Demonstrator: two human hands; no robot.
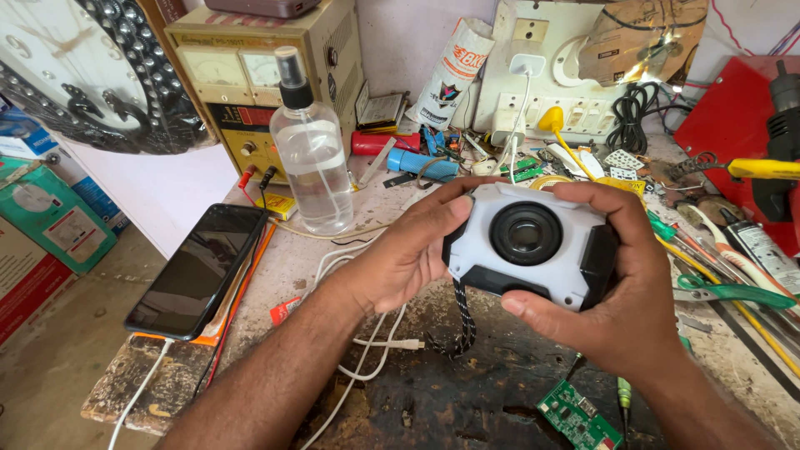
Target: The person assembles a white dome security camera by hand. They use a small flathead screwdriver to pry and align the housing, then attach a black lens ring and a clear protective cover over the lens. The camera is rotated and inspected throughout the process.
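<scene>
Your workbench [500, 383] spreads below you, worn and dark-stained near its front edge, cluttered along the back. At its rear left stands a beige bench power supply [258, 75] with two meters, and just in front of it a clear spray bottle [310, 154] stands upright with a black nozzle. A black smartphone [198, 268] lies face up at the bench's left edge, a white cable plugged into its near end.

You hold a small portable speaker [531, 242], white-grey with black corners and a round black driver facing you, above the middle of the bench. Your left hand [400, 254] is closed around its left side, thumb along the top edge. Your right hand [621, 283] wraps its right side, fingers curled over the top and thumb pressed under the lower front. Both hands grip it firmly. A black-and-white braided strap [462, 321] hangs from the speaker's lower left. A green circuit board [577, 417] lies on the bench below your right hand, beside a small screwdriver [623, 400].
</scene>
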